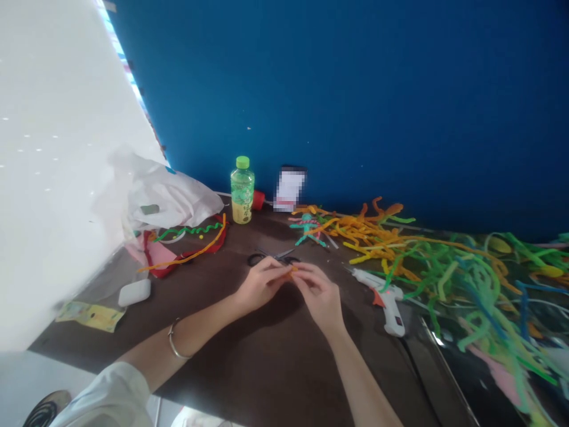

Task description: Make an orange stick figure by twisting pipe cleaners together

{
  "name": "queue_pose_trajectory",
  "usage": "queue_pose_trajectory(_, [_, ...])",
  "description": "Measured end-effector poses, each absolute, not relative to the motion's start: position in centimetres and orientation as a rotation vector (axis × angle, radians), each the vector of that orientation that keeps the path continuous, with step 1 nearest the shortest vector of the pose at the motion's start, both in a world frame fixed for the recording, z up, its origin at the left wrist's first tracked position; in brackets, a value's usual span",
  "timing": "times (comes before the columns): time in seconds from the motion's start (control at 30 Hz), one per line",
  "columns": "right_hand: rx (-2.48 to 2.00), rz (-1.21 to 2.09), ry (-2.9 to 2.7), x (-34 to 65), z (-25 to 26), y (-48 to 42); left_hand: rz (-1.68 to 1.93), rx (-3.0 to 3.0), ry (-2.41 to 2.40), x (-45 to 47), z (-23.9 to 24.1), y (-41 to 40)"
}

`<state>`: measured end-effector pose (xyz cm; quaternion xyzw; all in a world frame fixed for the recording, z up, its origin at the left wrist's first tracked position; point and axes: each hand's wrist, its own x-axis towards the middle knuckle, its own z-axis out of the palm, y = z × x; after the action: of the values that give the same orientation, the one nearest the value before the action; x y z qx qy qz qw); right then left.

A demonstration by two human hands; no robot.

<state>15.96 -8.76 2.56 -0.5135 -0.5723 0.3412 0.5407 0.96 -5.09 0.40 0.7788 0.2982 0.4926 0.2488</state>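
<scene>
My left grip [262, 283] and right grip [317, 293] both pinch a small orange pipe cleaner [293, 272]; it is light and bends easily, so better take it near the end.

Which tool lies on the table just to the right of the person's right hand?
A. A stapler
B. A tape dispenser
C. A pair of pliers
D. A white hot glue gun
D. The white hot glue gun lies on the dark table directly beside the right hand, which pinches an orange pipe cleaner.
</scene>
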Motion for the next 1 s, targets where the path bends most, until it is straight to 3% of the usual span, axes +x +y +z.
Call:
queue_pose_trajectory(0.67, [-1.071,1.207,-0.844,15.5,1.6,-8.3,1.131,1.211,0.676,1.5,0.7,-5.1])
queue_pose_trajectory(1.0, [-0.974,1.571,-0.706,16.4,2.2,-8.3,0.781,0.816,0.618,1.1,1.5,-5.0])
